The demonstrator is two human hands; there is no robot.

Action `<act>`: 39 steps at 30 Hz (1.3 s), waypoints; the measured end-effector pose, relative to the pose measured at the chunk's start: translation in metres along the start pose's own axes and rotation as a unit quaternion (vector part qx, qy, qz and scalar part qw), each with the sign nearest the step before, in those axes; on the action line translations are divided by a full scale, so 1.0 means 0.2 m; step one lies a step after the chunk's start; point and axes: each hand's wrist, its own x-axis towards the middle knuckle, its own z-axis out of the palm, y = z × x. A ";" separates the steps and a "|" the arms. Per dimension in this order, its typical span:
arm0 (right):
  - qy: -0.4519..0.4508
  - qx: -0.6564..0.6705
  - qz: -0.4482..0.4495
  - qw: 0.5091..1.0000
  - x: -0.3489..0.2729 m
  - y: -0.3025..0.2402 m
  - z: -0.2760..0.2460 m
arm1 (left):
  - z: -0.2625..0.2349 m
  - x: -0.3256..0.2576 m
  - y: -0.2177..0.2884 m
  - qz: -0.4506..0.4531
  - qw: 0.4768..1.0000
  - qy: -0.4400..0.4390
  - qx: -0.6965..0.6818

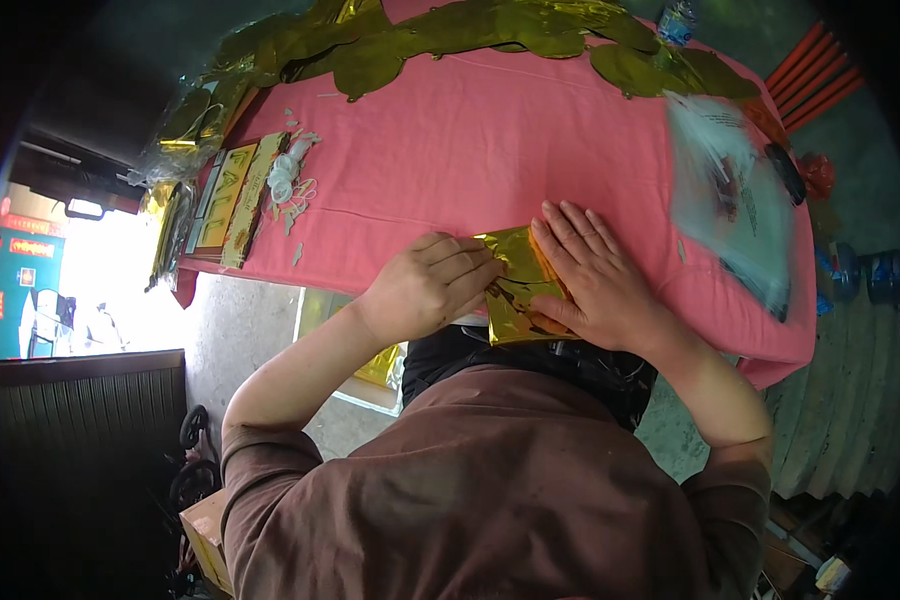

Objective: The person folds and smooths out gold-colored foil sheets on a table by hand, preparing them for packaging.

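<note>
Foil piece [513, 315], one, gold: left hand [435, 283] pinches its edge, right hand [592, 292] lies spread flat on it. Pink-covered bench [490, 150] carries one yellow packet [227, 197] with printed lettering.

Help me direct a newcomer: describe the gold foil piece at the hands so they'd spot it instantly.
Find the pink tablecloth, then its near edge. There the left hand and right hand touch the gold foil piece. Its straight sides set it apart from the rounded gold sheets along the far edge.
</note>
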 end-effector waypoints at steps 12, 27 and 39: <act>0.079 0.647 0.160 0.741 0.01 0.25 -0.12 | 0.03 0.02 -0.05 0.038 0.996 0.052 0.061; 0.059 0.791 0.165 0.586 0.20 0.20 -0.05 | 0.22 0.28 -0.08 -0.378 0.559 0.242 -0.697; 0.143 0.716 0.207 0.651 0.27 0.22 0.02 | 0.22 0.33 -0.11 -0.391 0.490 0.218 -0.748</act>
